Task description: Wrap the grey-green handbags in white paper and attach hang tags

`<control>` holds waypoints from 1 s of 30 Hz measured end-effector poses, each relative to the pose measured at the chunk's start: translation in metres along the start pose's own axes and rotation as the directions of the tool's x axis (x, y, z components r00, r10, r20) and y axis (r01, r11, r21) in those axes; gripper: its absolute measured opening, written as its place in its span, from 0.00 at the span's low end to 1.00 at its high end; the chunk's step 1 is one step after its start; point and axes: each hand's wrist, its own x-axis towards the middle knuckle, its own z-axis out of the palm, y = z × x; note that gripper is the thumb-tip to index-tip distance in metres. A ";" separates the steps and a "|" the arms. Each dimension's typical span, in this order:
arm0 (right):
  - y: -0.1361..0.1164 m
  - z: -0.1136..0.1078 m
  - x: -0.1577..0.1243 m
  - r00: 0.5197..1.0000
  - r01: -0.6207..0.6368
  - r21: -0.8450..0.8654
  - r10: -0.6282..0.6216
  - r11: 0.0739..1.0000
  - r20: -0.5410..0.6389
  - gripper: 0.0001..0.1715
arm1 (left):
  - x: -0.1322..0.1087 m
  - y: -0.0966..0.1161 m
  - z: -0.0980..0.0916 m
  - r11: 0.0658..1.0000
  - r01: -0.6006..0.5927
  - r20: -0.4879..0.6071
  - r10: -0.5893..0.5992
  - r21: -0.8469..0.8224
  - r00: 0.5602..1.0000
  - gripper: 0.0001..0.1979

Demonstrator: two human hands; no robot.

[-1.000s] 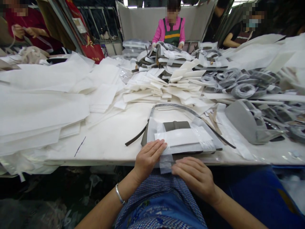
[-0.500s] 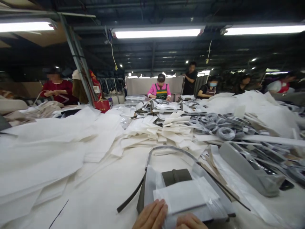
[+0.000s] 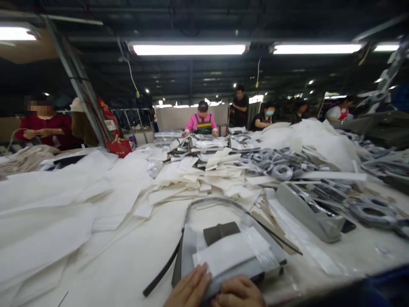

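Working at the near edge of a broad pale tabletop (image 3: 128,256). Have large white sheets (image 3: 47,238) spread across its left side, pale strips (image 3: 207,181) heaped toward the far edge. Have a partly wrapped bag (image 3: 220,233) lying by the near edge, around mid-length, left of a grey shaped piece (image 3: 303,213). Note strap (image 3: 217,201) arched toward the far edge, plus white pad (image 3: 223,253) laid across the bag front. Pressing with left hand (image 3: 190,285), fingers straight and side by side, at the pad's near left corner. Resting right hand (image 3: 238,292) just beside, not clasped with the left, fingers bent over the bag's near edge; can't make out whether pinching anything underneath. Reads as fixing the wrap along the bag's near side. Probably calls next for steady left pressure, then smoothing the near side with the right, without lifting the clear film (image 3: 265,253) at the pad's right end.
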 end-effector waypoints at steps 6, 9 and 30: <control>-0.004 -0.003 -0.004 0.998 -0.044 0.131 0.037 0.990 0.049 0.09 | 0.015 0.015 -0.026 0.906 0.340 0.219 -0.289 -0.253 0.932 0.21; -0.001 -0.008 -0.004 0.994 -0.067 0.145 0.053 0.987 0.094 0.13 | 0.010 0.019 -0.018 0.896 0.340 0.168 -0.302 -0.288 0.938 0.19; -0.034 -0.001 -0.033 0.976 -0.150 0.314 0.088 0.938 0.201 0.17 | 0.001 0.023 -0.008 0.902 0.326 0.097 -0.311 -0.282 0.945 0.25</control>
